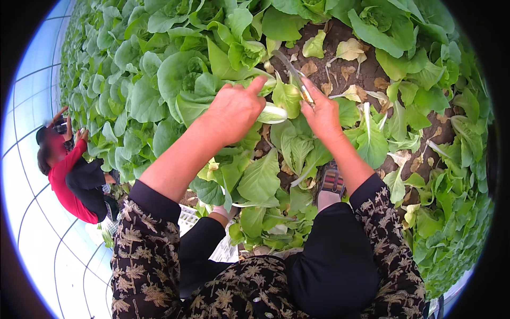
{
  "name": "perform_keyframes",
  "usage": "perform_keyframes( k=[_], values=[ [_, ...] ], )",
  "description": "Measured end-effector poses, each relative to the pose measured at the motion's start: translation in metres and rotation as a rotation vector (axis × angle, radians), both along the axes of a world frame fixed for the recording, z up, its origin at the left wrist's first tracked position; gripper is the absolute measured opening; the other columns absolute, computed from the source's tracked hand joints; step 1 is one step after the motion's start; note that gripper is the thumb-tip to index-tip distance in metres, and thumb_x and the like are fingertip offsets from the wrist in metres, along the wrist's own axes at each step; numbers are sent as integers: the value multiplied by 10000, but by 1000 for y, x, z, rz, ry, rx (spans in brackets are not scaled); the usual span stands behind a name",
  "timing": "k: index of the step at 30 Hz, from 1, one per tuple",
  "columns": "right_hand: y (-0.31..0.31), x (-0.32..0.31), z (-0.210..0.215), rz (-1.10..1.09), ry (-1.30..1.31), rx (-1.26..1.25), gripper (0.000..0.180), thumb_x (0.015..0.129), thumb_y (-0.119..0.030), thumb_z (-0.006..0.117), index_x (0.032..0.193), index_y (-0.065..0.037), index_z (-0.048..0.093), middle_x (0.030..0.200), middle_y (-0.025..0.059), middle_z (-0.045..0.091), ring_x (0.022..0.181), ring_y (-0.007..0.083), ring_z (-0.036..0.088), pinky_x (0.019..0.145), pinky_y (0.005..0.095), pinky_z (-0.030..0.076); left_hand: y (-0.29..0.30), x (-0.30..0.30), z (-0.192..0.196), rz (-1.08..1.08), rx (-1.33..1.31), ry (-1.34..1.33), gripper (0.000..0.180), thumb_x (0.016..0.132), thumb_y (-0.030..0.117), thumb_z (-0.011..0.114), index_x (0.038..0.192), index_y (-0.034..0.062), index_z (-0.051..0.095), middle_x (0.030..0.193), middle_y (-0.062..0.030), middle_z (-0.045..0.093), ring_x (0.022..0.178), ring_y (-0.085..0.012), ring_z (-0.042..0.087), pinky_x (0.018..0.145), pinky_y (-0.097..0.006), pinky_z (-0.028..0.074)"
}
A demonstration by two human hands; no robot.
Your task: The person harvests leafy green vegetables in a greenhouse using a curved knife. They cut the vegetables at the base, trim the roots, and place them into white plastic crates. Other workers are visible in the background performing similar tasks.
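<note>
My left hand (234,114) is closed around a leafy green vegetable, a bok choy-like head, whose pale white base (273,114) sticks out beside the fingers. Its index finger points right, toward the blade. In my right hand (322,112) is a small knife (291,65) with a narrow metal blade slanting up and to the left. A yellow-green leaf (287,98) hangs between the two hands, near the blade. Where the fingers wrap around the handle is partly hidden.
Dense rows of green heads (143,69) grow ahead and left. Loose leaves (260,178) lie below my hands, withered yellow leaves (350,50) on brown soil at the right. A white plastic crate (226,250) stands by my leg. Another person in red (69,186) crouches far left.
</note>
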State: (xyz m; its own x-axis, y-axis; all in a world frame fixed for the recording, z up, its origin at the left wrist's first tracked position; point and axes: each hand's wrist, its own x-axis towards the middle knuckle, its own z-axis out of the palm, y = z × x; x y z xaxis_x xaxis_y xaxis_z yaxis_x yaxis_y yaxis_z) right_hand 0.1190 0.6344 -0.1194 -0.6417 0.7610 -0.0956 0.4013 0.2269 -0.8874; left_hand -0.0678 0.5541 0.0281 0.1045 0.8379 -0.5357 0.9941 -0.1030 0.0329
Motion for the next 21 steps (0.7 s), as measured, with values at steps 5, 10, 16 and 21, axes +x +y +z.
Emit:
perform_keyframes(
  k=[5, 10, 16, 21],
  values=[
    [26, -41, -11, 19, -65, 221, 508, 774, -102, 650, 1270, -186, 584, 868, 181, 673, 758, 358, 654, 699, 443, 533, 49, -13, -15, -37, -91, 108, 189, 698, 23, 630, 869, 77, 690, 1525, -215, 256, 881, -298, 683, 791, -394, 544],
    [25, -56, -15, 194, -130, 273, 552, 749, -79, 630, 1282, -216, 577, 807, 163, 657, 742, 359, 644, 705, 455, 533, 58, -47, -39, 155, -200, 222, 356, 705, 32, 621, 1032, 146, 707, 1521, -269, 214, 1023, -327, 647, 893, -391, 516],
    [29, -45, -29, 140, -94, 103, 561, 766, -83, 645, 1304, -222, 563, 856, 163, 668, 759, 351, 647, 728, 430, 530, 28, -65, -53, 235, -130, 161, 388, 682, 5, 610, 1041, 122, 699, 1499, -257, 263, 1013, -347, 641, 910, -397, 505],
    [29, -41, -30, 101, -124, 60, 558, 781, -88, 650, 1317, -214, 560, 919, 177, 677, 797, 348, 654, 774, 403, 521, 3, -55, -57, 241, -61, 163, 320, 690, -18, 606, 985, 72, 692, 1443, -231, 332, 942, -349, 651, 890, -408, 514]
  ],
)
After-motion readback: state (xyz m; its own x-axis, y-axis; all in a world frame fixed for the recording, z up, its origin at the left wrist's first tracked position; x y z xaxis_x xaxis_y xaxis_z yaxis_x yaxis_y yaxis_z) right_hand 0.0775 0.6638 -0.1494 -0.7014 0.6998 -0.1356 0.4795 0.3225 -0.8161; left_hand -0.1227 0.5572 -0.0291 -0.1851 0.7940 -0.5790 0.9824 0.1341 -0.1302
